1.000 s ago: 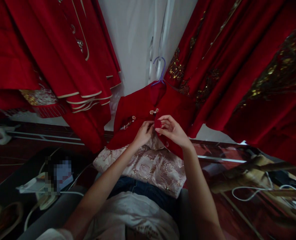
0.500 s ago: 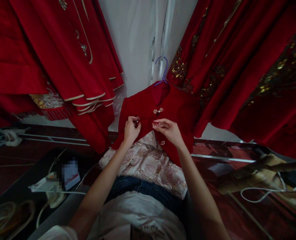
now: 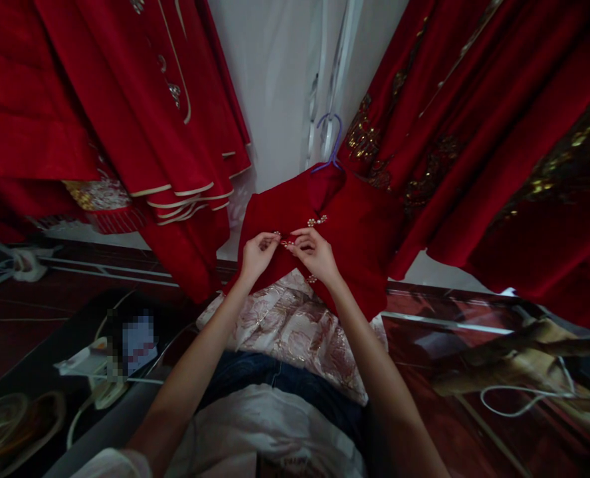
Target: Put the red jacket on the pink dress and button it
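A red jacket (image 3: 369, 245) hangs before me on a purple hanger (image 3: 333, 143). Down its front opening run beaded flower clasps; the upper clasp (image 3: 317, 221) is joined, and a lower clasp (image 3: 311, 279) sits below my right hand. My left hand (image 3: 258, 255) pinches the left front edge at one half of the middle clasp. With thumb and fingers, my right hand (image 3: 315, 255) grips the other half of that clasp (image 3: 286, 244). The fingertips nearly meet and partly cover it. Below the jacket, a pale pink brocade fabric (image 3: 295, 315) lies over my lap.
Red garments with pale piping (image 3: 175, 153) hang at the left, and red gowns with gold sequins (image 3: 454, 166) at the right. A dark table (image 3: 40, 358) at lower left carries a power strip, cables and a blurred-out device. Wooden pieces (image 3: 514, 358) and a white cable are at lower right.
My right hand has moved left with its clasp half, bringing it close to my left hand. The jacket's right front edge has come across with it. The view has shifted slightly.
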Tool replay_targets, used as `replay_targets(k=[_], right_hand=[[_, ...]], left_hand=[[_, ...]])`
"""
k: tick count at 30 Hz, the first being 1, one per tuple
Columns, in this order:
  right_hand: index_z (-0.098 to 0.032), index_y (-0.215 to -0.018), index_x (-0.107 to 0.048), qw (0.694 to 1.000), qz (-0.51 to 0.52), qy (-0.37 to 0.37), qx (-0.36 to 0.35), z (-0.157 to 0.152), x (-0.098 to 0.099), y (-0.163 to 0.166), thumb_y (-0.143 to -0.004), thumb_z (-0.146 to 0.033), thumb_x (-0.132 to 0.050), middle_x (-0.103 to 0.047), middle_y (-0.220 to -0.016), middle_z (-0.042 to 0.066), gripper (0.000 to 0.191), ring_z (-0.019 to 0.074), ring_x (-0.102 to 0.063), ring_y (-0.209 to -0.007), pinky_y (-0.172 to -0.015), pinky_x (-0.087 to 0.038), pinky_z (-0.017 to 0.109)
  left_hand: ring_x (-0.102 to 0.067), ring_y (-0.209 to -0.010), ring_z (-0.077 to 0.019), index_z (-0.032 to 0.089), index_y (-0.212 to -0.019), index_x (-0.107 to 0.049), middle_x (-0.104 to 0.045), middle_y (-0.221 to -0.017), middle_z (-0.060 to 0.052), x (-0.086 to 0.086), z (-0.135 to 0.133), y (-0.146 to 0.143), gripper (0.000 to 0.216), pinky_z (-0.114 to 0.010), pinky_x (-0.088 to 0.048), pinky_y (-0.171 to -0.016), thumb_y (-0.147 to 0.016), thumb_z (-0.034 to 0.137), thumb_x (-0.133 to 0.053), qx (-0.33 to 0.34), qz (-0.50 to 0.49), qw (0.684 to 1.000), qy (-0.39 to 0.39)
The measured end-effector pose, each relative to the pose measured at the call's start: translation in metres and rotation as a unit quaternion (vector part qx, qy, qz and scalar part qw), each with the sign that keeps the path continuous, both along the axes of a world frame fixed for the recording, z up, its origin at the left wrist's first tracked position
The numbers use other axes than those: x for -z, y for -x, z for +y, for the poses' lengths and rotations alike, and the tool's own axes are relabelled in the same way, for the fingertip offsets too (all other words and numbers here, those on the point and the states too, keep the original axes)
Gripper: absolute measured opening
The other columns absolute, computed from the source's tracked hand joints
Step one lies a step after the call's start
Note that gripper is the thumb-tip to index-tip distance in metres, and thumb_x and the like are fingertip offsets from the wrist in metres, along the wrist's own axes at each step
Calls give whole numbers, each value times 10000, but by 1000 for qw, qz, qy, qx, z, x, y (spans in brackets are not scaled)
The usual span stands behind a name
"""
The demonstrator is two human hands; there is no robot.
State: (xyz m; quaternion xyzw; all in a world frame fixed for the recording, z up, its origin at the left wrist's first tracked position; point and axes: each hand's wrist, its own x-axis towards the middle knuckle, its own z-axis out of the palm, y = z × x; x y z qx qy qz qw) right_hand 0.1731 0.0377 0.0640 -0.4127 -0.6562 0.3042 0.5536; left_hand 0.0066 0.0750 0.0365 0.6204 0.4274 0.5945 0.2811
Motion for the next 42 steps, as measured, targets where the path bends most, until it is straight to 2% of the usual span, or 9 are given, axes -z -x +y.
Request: replay_targets(k=[4, 8, 12, 25, 29, 32, 35, 37, 42], right_hand=[[-186, -1067, -584, 997, -58, -29, 33, 20, 0, 10, -762, -245, -663, -599, -782, -15, 321, 105, -609, -681, -599, -515, 205], [-183, -1086, -583, 994, -83, -39, 52, 25, 1, 13, -771, -219, -641, -598, -785, -9, 323, 108, -605, -676, -597, -520, 209], [-182, -1109, -590, 992, -104, -48, 48, 23, 0, 12, -805, -242, -619, -603, -777, -4, 311, 113, -604, -676, -598, -516, 210], [-184, -1132, -577, 987, -113, -79, 86, 26, 10, 19, -871, -231, -506, -582, -818, 27, 274, 133, -579, -715, -623, -521, 228], [-183, -1101, -592, 987, -115, -73, 87, 28, 11, 19, -862, -226, -520, -611, -835, 37, 253, 136, -593, -716, -623, -529, 236], [-193, -1063, -607, 993, -106, -37, 44, 23, 7, 8, -867, -225, -522, -671, -890, 43, 216, 138, -649, -776, -687, -549, 256], [-197, -1010, -634, 993, -115, 10, -22, 6, 1, -17, -868, -233, -538, -709, -988, 46, 176, 135, -681, -853, -779, -549, 277], [-195, -982, -656, 988, -152, 33, -23, -9, -2, -37, -849, -244, -575, -717, -963, 47, 163, 142, -681, -864, -783, -541, 278], [-190, -907, -660, 950, -255, 167, -62, -34, 4, -76, -829, -255, -597, -714, -773, 37, 120, 133, -644, -625, -585, -497, 252]], left_hand=[[-676, -747, -153, 146, -854, -720, -749, -876, -68, -2, 1, -1, 256, -271, -530, -726, -766, 383, -681, 36, -90, 994, 58], [-685, -780, -161, 145, -881, -738, -752, -889, -72, -2, 0, -2, 280, -287, -542, -768, -764, 395, -692, 38, -96, 993, 64], [-693, -794, -168, 140, -871, -744, -753, -908, -85, 0, 2, -3, 262, -301, -545, -803, -715, 351, -745, 38, -79, 996, 35], [-705, -763, -169, 165, -932, -743, -758, -934, -74, -5, 2, 2, 202, -308, -573, -747, -782, 273, -664, 3, 53, 999, -9], [-688, -772, -154, 174, -874, -709, -745, -896, -54, -7, 12, 8, 142, -294, -559, -767, -752, 244, -687, 34, 90, 995, -22], [-671, -796, -138, 176, -895, -668, -722, -924, -52, -6, 12, 17, 133, -272, -546, -763, -796, 263, -647, 57, 94, 993, -32], [-653, -779, -138, 182, -928, -626, -691, -889, -43, 4, 0, 32, 143, -274, -536, -752, -829, 284, -617, 28, 118, 992, -29], [-649, -834, -156, 186, -960, -613, -670, -918, -51, 18, -12, 43, 153, -304, -528, -817, -837, 276, -601, 7, 148, 989, -23], [-611, -1082, -183, 216, -1195, -587, -617, -1187, -87, 57, -22, 51, 349, -367, -447, -1013, -864, 188, -482, 28, 172, 985, 11]])
